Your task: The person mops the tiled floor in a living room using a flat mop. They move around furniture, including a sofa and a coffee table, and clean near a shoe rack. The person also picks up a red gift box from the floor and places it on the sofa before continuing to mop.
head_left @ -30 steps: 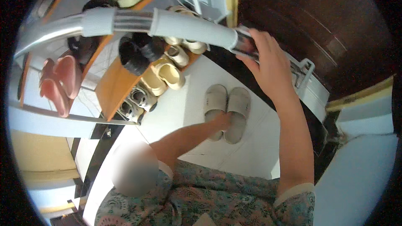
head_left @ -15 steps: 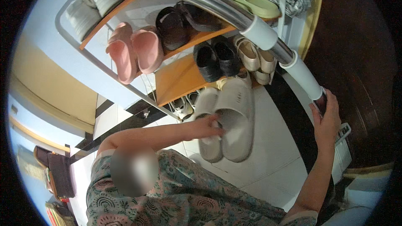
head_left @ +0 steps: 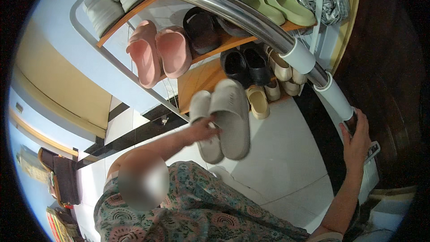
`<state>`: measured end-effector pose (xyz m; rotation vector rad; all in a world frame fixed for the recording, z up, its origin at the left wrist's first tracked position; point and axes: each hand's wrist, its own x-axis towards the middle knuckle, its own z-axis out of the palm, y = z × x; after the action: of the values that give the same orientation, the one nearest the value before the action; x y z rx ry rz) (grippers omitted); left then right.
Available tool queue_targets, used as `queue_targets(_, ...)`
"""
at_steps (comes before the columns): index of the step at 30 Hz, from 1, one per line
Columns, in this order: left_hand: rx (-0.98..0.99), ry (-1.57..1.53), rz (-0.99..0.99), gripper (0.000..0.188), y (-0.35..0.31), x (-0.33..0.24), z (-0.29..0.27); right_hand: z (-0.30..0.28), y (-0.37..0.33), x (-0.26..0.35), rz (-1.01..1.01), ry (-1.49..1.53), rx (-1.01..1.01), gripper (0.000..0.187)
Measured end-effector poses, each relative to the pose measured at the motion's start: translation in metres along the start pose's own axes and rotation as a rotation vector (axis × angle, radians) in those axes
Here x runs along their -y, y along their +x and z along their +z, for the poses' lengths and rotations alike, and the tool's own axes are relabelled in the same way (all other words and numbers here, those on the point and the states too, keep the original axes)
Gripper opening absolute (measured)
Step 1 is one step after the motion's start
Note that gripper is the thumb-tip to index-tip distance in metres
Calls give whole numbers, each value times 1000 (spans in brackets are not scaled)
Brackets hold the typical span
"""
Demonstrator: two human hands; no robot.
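Pair of grey slippers point(head_left: 235, 130) up off white tile floor point(head_left: 277, 166), right in front of shoe rack's bare bit of wooden lower shelf point(head_left: 197, 87). Left hand point(head_left: 204, 130) pinching both by inner edges. Black shoes point(head_left: 255, 65) and cream shoe point(head_left: 258, 103) just beyond, pink clogs point(head_left: 172, 56) one shelf up. Hands well apart btw: right hand point(head_left: 356, 141) wrapped round lower end of shiny metal pole point(head_left: 215, 6), near dark brown panel point(head_left: 398, 89).
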<state>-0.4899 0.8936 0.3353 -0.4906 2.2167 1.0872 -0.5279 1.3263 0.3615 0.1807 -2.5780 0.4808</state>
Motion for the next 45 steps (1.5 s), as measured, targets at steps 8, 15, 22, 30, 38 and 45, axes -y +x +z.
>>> queue_targets(8,375,352,237,70,59,16,125,7,-2,6,3,-42,19,49)
queue_targets(15,761,219,675,40,147,74,109,9,-8,21,16,38,150,54)
queue_targets(22,534,-1389,308,38,68,-9,-16,21,-12,20,-10,-48,128,52)
queue_targets(30,-74,-1241,371,35,81,26,-61,25,-13,17,85,-57,167,46)
queue_targets(38,-934,171,576,33,214,43,-155,35,-9,8,35,-17,-4,53)
queue_targets(45,-728,501,588,36,322,-9,-160,25,-1,25,87,7,117,48)
